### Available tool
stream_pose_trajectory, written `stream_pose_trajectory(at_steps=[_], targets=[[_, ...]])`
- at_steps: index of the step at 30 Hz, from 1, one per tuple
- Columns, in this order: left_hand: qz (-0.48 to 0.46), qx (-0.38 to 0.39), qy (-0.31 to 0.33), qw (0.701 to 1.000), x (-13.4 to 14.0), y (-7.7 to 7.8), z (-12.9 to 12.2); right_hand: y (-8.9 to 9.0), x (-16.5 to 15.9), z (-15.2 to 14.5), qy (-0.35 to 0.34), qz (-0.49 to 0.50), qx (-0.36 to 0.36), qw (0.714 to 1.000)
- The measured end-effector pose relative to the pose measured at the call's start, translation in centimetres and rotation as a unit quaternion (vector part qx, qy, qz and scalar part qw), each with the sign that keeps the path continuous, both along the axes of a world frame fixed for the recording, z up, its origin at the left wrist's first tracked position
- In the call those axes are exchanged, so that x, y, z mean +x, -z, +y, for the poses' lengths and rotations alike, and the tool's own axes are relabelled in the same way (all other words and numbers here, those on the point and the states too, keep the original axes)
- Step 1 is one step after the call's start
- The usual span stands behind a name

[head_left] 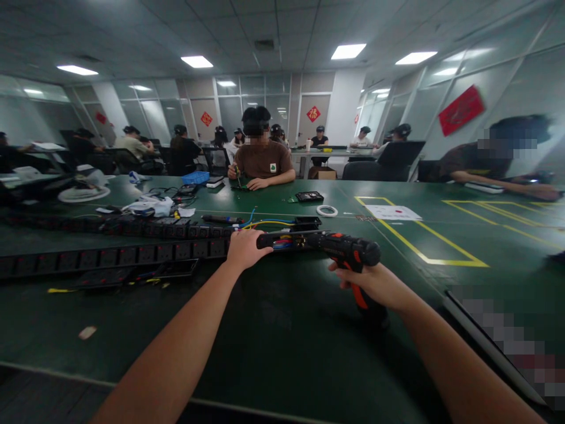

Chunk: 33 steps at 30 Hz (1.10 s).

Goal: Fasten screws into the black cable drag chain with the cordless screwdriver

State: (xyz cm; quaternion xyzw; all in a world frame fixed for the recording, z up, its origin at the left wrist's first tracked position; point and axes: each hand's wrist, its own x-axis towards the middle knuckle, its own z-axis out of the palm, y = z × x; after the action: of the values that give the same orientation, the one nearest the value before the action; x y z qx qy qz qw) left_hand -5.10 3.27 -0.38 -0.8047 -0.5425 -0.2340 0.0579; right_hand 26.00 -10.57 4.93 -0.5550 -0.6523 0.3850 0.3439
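Observation:
My right hand [368, 280] is wrapped round the grip of a black and orange cordless drill [348, 247]. The drill points left, with its front end at the opened end of a long black power strip [165, 253]. My left hand [247, 250] is closed over the strip near that end, its fingertips partly hidden. A dark rounded part [265, 240] sticks out beside my left thumb; what it is I cannot make out. Blue, red and yellow wires [285, 241] show inside the open section. Just behind lies a small black housing [308, 222] with loose wires running to it.
Another long black strip [145, 229] lies behind the first. A black and blue tool [223, 219], a white ring [327, 211], a sheet of paper [394, 212] and a black-cased device [309, 196] rest on the green table. A co-worker [263, 159] sits opposite, another person [485, 156] at the right.

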Motion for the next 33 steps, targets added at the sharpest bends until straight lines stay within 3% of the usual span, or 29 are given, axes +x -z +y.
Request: stream_pose_trajectory(at_steps=[17,33], targets=[[-0.001,-0.012,-0.006,1.000,0.03,-0.09,-0.07,0.45,0.46,0.23,-0.012,0.010,0.009,1.000],[0.001,-0.005,-0.004,1.000,0.03,0.05,-0.05,0.52,0.43,0.20,0.004,-0.047,-0.002,0.999]])
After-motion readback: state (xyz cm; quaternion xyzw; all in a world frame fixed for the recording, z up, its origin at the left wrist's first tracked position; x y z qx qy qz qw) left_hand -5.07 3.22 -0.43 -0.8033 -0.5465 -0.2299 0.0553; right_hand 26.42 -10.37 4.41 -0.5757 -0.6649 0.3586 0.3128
